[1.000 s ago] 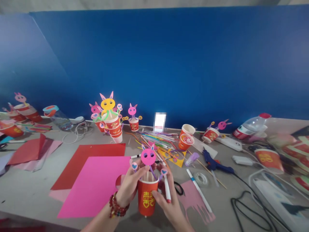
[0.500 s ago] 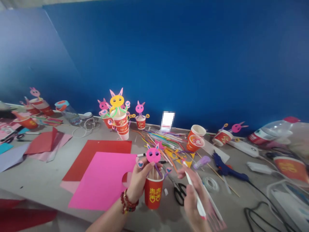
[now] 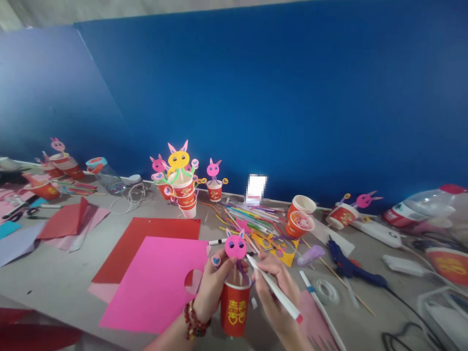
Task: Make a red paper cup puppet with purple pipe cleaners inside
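A pink rabbit face (image 3: 236, 247) with dark eyes stands above the rim of a red paper cup (image 3: 235, 307) with yellow characters. My left hand (image 3: 211, 287) pinches the face's lower edge, beside the cup's left side; a round heart piece (image 3: 216, 260) shows near its fingers. In my right hand (image 3: 278, 287) is a white marker with a red end (image 3: 280, 295), its tip at the right edge of the face. Purple stems (image 3: 242, 270) rise from the cup, partly hidden by the fingers.
Pink paper (image 3: 153, 282) lies over red paper (image 3: 124, 243) at left. Finished rabbit cups (image 3: 183, 190) stand along the wall. Pipe cleaners (image 3: 252, 214) are piled behind the hands. A blue glue gun (image 3: 354, 268), a tape roll (image 3: 326, 291) and a bottle (image 3: 417, 207) are at right.
My right hand has moved left with the marker, bringing its tip to the rabbit face. The view has shifted slightly, and my left hand keeps its hold.
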{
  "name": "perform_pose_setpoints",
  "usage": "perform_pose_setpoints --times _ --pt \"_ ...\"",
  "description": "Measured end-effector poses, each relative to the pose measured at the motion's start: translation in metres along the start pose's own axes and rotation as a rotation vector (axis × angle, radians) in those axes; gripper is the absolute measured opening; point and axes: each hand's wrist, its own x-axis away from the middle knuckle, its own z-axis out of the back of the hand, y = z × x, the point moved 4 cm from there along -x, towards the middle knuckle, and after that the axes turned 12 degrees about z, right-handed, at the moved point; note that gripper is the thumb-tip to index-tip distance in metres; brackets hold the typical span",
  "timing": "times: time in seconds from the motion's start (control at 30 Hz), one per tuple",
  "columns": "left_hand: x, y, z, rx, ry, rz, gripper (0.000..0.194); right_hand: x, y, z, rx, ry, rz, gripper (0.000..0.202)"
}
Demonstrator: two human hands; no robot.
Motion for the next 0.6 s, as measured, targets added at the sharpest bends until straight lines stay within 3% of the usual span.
perform_pose_setpoints --times 0.33,0.6 --pt "0.002 -0.001 0.005 -0.164 0.138 -0.128 0.017 -0.009 -0.012 -0.005 0.002 0.023 0.144 0.019" --pt "0.003 -0.007 0.006 -0.213 0.107 -0.14 0.016 -0.004 -0.007 -0.008 -0.023 0.043 0.182 0.021"
